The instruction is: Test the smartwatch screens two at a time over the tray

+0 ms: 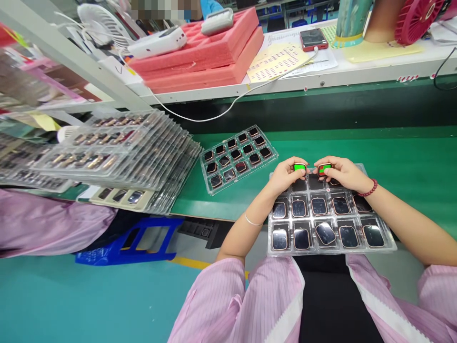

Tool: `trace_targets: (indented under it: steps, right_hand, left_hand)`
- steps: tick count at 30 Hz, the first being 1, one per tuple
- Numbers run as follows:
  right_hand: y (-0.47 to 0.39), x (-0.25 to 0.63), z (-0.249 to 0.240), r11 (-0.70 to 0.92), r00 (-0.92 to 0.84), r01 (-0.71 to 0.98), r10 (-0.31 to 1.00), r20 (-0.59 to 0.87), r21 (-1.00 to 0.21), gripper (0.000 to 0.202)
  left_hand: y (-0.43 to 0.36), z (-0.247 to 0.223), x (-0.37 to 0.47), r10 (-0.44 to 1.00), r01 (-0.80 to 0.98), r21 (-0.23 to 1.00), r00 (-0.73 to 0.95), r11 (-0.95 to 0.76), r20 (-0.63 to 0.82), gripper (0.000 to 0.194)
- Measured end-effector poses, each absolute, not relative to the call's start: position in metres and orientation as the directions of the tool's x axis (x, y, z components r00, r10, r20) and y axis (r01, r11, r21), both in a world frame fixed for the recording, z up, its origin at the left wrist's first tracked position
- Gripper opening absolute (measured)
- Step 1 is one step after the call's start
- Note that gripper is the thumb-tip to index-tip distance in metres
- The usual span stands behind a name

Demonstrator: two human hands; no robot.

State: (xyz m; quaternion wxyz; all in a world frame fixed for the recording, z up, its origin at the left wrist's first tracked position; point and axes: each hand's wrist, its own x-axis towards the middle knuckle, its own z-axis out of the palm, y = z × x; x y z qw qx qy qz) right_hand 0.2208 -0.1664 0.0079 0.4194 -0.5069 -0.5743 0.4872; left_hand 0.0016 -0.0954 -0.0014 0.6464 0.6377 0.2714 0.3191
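My left hand is closed around a smartwatch body whose screen glows green. In my right hand is a second smartwatch body, its screen lit in red and green blocks, with my thumb over part of it. Both hands hover at the far row of a clear plastic tray that juts over the bench's front edge. Dark-screened watches fill the tray's two nearer rows. My fingers hide part of the far row.
Another clear tray of watches lies on the green bench. Tall stacked trays stand left. Pink foam, a wired phone-like device and a red fan sit on the shelf. A blue stool and a pink sleeve are lower left.
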Motion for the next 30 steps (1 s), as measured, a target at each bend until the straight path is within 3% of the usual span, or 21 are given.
trace_targets:
  steps: [3, 13, 17, 24, 30]
  right_hand:
    - [-0.167, 0.22, 0.009, 0.031, -0.144, 0.199, 0.99, 0.002, -0.98, 0.036]
    - [-0.167, 0.219, 0.009, 0.082, -0.16, 0.19, 0.986, 0.052, -0.978, 0.031]
    - [-0.167, 0.219, 0.007, 0.116, -0.162, 0.158, 0.983, 0.09, -0.981, 0.041]
    - [-0.166, 0.221, 0.006, 0.067, -0.167, 0.209, 0.985, 0.032, -0.976, 0.042]
    - [-0.166, 0.22, 0.005, 0.133, -0.147, 0.197, 0.984, 0.105, -0.971, 0.044]
  left_hand:
    - [-0.094, -0.004, 0.001, 0.743, -0.081, 0.996, 0.664, -0.041, 0.084, 0.034]
    - [-0.092, -0.012, 0.002, 0.734, -0.1, 0.994, 0.673, -0.032, 0.091, 0.038]
    - [-0.092, -0.012, 0.002, 0.739, -0.099, 0.993, 0.663, -0.065, 0.115, 0.045]
    - [-0.092, -0.011, 0.003, 0.752, -0.106, 0.993, 0.651, -0.048, 0.105, 0.041]
    - [-0.092, -0.011, 0.003, 0.748, -0.098, 0.992, 0.653, -0.076, 0.122, 0.048]
